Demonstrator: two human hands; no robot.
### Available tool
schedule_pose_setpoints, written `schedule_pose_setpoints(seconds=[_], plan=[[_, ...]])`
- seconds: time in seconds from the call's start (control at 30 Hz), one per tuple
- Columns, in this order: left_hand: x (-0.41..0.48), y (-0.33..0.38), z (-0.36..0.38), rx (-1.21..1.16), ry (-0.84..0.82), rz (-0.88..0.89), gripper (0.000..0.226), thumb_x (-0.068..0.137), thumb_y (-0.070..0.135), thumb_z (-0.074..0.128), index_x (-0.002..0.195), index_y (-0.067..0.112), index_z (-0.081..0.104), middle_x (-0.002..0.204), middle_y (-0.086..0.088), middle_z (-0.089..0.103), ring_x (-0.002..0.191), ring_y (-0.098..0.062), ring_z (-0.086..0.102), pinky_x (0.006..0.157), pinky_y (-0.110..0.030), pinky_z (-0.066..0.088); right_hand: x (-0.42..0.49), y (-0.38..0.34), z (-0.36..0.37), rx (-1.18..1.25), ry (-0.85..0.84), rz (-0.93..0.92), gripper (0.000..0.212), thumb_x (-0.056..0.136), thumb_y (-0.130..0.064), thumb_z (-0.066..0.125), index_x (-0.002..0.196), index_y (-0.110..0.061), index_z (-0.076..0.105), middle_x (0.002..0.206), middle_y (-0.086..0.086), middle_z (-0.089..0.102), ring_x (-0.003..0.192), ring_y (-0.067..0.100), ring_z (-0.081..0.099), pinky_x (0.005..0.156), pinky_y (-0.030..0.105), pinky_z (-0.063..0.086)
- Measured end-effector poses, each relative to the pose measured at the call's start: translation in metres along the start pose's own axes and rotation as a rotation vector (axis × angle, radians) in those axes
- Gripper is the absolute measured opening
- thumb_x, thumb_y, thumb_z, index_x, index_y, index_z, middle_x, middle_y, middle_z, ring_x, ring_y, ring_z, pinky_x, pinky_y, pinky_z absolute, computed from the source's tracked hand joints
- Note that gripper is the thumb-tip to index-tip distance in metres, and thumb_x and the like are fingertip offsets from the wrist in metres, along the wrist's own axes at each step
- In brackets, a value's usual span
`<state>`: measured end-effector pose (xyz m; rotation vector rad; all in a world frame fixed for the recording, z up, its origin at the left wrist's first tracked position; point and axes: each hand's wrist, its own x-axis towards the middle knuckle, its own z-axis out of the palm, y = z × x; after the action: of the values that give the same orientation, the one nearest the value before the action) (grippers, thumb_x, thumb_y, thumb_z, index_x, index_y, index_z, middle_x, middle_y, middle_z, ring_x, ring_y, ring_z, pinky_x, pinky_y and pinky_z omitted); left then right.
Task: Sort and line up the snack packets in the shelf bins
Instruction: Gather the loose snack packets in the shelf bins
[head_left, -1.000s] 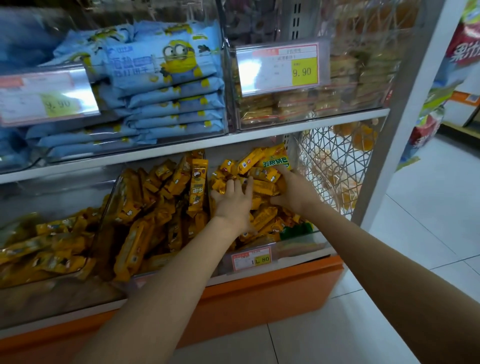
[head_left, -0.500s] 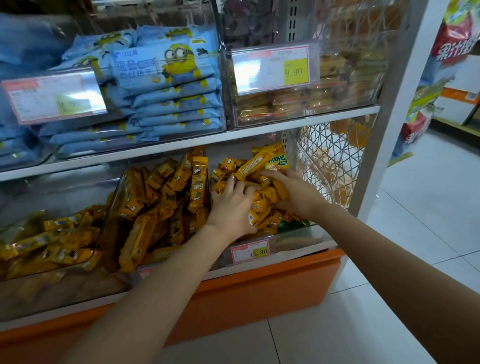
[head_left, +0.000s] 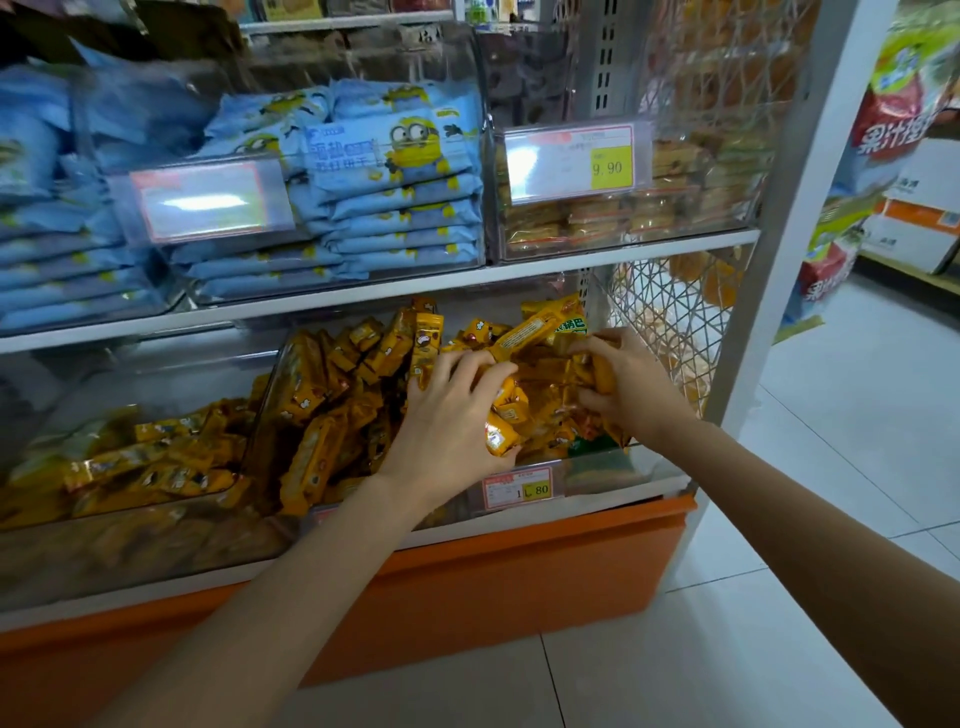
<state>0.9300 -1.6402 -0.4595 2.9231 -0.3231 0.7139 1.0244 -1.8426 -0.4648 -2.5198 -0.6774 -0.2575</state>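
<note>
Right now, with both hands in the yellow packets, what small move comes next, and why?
Probably lay the packets in the left hand flat, side by side: it grips a few, the right hand grips others, and the heap lies jumbled.

Upper shelf board (head_left: 519, 273): two clear bins set side by side; left upper bin (head_left: 311, 283) stacked with blue packets (head_left: 405, 218), right upper bin (head_left: 675, 236) filled with biscuit packs (head_left: 597, 221). Lower shelf board (head_left: 597, 512), carried on orange base (head_left: 519, 571): clear lower bins (head_left: 623, 467) heaped with yellow snack packets (head_left: 322, 395), price tag (head_left: 517, 488) fixed at front edge
</note>
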Motion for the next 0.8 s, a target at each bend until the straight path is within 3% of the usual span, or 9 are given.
schedule_pose_setpoints(seconds=[0.13,0.3,0.4,0.5,0.57,0.7,0.8], plan=[[-0.012,-0.005,-0.008,0.001,0.021,-0.001,0.078,0.061,0.043,0.082,0.129,0.019,0.052,0.128,-0.006,0.050,0.121,-0.021,0.028,0.087,-0.058,0.044,-0.011,-0.009,-0.011,0.127,0.142,0.048,0.039,0.085,-0.018,0.066,0.122,-0.020,0.055,0.133,0.010,0.034,0.105,0.016,0.041,0.092,0.030,0.049],[-0.022,-0.010,-0.016,0.013,0.059,0.000,0.079,0.057,0.044,0.084,0.126,0.017,0.054,0.123,-0.007,0.053,0.118,-0.021,0.030,0.084,-0.055,0.046,-0.022,-0.033,-0.016,0.213,0.239,0.020,0.039,0.084,-0.021,0.069,0.121,-0.023,0.057,0.136,0.011,0.033,0.113,0.020,0.039,0.091,0.023,0.038],[-0.033,-0.020,-0.027,0.029,0.127,0.003,0.082,0.053,0.044,0.086,0.123,0.016,0.055,0.119,-0.008,0.055,0.115,-0.022,0.033,0.080,-0.057,0.048,-0.031,-0.061,-0.013,0.276,0.334,-0.018,0.037,0.083,-0.021,0.070,0.118,-0.024,0.060,0.128,0.005,0.036,0.109,0.011,0.036,0.084,0.008,0.032],[-0.049,-0.037,-0.043,0.062,0.171,0.005,0.083,0.053,0.045,0.085,0.123,0.018,0.051,0.119,-0.007,0.054,0.115,-0.023,0.035,0.078,-0.059,0.050,-0.038,-0.094,-0.002,0.335,0.420,-0.086,0.036,0.081,-0.018,0.073,0.115,-0.022,0.062,0.120,0.002,0.037,0.099,-0.002,0.034,0.083,0.001,0.031],[-0.064,-0.048,-0.056,0.087,0.206,0.008,0.083,0.053,0.046,0.083,0.123,0.021,0.047,0.119,-0.007,0.053,0.116,-0.024,0.036,0.080,-0.055,0.049,-0.042,-0.118,0.010,0.382,0.429,-0.121,0.035,0.080,-0.017,0.074,0.113,-0.021,0.063,0.121,0.006,0.040,0.097,-0.002,0.036,0.084,0.003,0.032],[-0.097,-0.075,-0.084,0.128,0.283,0.006,0.080,0.055,0.045,0.080,0.122,0.019,0.046,0.120,-0.008,0.051,0.117,-0.027,0.037,0.081,-0.054,0.047,-0.041,-0.168,0.038,0.459,0.430,-0.207,0.037,0.078,-0.014,0.075,0.109,-0.028,0.061,0.119,0.005,0.038,0.099,0.016,0.047,0.080,-0.001,0.035],[-0.122,-0.104,-0.106,0.184,0.315,-0.022,0.077,0.060,0.049,0.077,0.124,0.018,0.046,0.120,-0.011,0.054,0.118,-0.028,0.039,0.084,-0.052,0.045,-0.033,-0.210,0.059,0.504,0.387,-0.224,0.040,0.079,-0.024,0.071,0.109,-0.041,0.052,0.119,0.007,0.040,0.103,0.022,0.050,0.083,0.015,0.041]])
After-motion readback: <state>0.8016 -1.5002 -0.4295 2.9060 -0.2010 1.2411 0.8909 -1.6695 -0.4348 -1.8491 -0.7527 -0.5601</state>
